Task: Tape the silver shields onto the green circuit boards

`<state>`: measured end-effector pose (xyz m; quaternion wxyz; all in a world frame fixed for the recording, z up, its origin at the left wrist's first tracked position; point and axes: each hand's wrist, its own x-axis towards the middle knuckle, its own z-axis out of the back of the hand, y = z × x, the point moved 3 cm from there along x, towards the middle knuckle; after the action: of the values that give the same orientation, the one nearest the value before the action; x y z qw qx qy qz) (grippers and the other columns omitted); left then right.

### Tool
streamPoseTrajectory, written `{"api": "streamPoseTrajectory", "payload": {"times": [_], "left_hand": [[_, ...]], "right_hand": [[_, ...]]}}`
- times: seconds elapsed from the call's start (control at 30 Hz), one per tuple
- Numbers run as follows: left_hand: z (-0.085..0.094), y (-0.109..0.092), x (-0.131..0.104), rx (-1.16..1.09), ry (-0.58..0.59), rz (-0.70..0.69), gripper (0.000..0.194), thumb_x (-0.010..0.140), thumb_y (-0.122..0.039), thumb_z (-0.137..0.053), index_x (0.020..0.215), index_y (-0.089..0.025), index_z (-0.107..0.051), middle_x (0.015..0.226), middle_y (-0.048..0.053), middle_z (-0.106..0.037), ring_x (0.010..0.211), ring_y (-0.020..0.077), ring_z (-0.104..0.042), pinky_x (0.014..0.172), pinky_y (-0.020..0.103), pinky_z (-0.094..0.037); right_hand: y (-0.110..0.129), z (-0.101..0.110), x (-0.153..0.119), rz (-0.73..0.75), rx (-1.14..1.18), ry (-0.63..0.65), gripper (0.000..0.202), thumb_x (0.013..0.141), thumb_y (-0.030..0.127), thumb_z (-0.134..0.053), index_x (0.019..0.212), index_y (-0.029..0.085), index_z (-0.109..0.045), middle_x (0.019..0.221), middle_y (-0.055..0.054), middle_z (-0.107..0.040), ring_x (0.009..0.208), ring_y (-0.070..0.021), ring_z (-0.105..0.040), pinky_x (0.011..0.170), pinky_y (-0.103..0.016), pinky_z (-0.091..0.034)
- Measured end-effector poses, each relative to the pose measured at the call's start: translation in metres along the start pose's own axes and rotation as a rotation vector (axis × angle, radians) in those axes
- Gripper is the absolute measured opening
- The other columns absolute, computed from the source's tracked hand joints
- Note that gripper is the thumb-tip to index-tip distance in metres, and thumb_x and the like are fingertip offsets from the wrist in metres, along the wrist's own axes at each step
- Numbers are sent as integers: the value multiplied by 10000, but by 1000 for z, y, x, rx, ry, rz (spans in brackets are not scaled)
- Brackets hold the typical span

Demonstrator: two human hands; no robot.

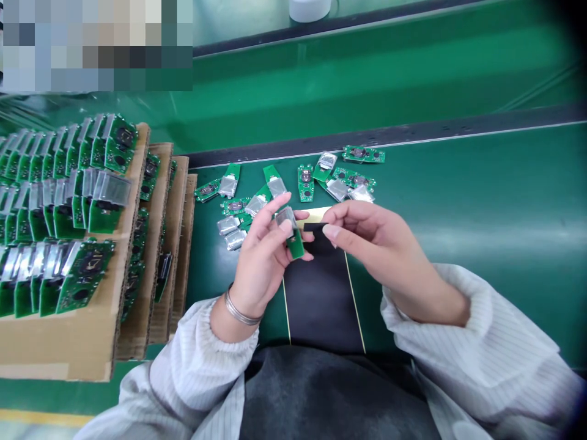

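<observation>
My left hand (pixel 263 247) grips a small green circuit board (pixel 296 246) with a silvery battery pouch (pixel 285 216) on its upper part; the thumb presses on the pouch. Close by on the right, my right hand (pixel 371 235) pinches a short black strip (pixel 314 227) between thumb and forefinger. The strip's left end points at the board; I cannot tell whether they touch. Below both hands lies a black sheet (pixel 321 299) with pale yellow edges, and its yellowish upper end (pixel 316 215) shows behind the fingers.
Several loose circuit boards (pixel 306 183) with pouches lie beyond my hands on the green mat (pixel 481 208). At the left, cardboard holders (pixel 87 345) carry rows of upright boards (pixel 87 269). A dark ledge (pixel 257 150) crosses behind, and a white round object (pixel 310 9) stands at the top.
</observation>
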<state>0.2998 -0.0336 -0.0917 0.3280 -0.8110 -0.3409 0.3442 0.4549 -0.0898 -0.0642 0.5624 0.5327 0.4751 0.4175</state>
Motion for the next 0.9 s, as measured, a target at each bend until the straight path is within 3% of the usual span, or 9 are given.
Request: {"api": "streamPoseTrajectory", "payload": {"times": [0.1, 0.2, 0.33, 0.43, 0.53, 0.7, 0.8, 0.9], "left_hand": [[2, -4, -3, 168, -42, -184, 599, 768, -236, -855, 1310, -320, -615, 981, -7, -718, 666, 100, -640, 480, 184, -499], [2, -5, -5, 310, -61, -263, 577, 785, -223, -852, 1302, -335, -623, 851, -29, -686, 515, 63, -524, 424, 190, -422], [1, -11, -9, 440, -172, -399, 477, 796, -203, -840, 1229, -299, -665, 782, -25, -666, 685, 133, -636, 667, 269, -544], [1, -13, -10, 457, -220, -454, 438, 794, -189, -835, 1191, -291, -679, 821, -15, -688, 782, 166, -679, 789, 325, -557], [0, -13, -11, 468, -197, -460, 435, 803, -175, -825, 1191, -296, -673, 824, -20, -698, 780, 163, -683, 803, 329, -556], [1, -10, -11, 477, -160, -437, 441, 799, -184, -831, 1196, -292, -670, 833, -14, -711, 762, 164, -673, 739, 311, -552], [5, -7, -6, 415, -159, -372, 447, 809, -220, -823, 1217, -290, -655, 1001, 21, -747, 714, 142, -651, 590, 260, -501], [8, -4, 0, 246, -153, -239, 352, 849, -204, -714, 1193, -239, -651, 1199, 76, -727, 737, 140, -666, 544, 241, -493]], "right_hand": [[-1, -1, -1, 13, -84, 20, 110, 857, 289, -760, 847, 222, -674, 739, 8, -649, 646, -131, -594, 597, -267, -520], [-4, -2, -1, 10, -133, 44, 99, 859, 282, -744, 853, 208, -678, 748, 2, -655, 650, -131, -581, 587, -265, -487], [-8, -1, 1, 4, -155, 18, 163, 874, 296, -710, 1004, 197, -706, 737, 5, -643, 650, -140, -583, 584, -276, -473], [-9, 2, 3, 16, -177, -11, 298, 857, 280, -713, 1139, 186, -681, 717, 27, -609, 616, -131, -565, 564, -275, -456], [-10, 2, 4, 37, -197, -19, 304, 831, 294, -743, 1108, 185, -682, 787, 10, -631, 595, -117, -538, 532, -271, -444], [-7, -2, 1, 184, -393, -82, 55, 888, 252, -679, 849, 213, -678, 766, -5, -654, 603, -128, -549, 533, -280, -443], [-1, 3, 0, 335, -566, -177, 106, 908, 218, -658, 804, 235, -658, 739, -4, -644, 630, -151, -562, 557, -302, -444], [1, 14, 1, 355, -618, -265, 116, 911, 233, -673, 797, 245, -653, 754, -13, -655, 630, -165, -568, 557, -320, -446]]}}
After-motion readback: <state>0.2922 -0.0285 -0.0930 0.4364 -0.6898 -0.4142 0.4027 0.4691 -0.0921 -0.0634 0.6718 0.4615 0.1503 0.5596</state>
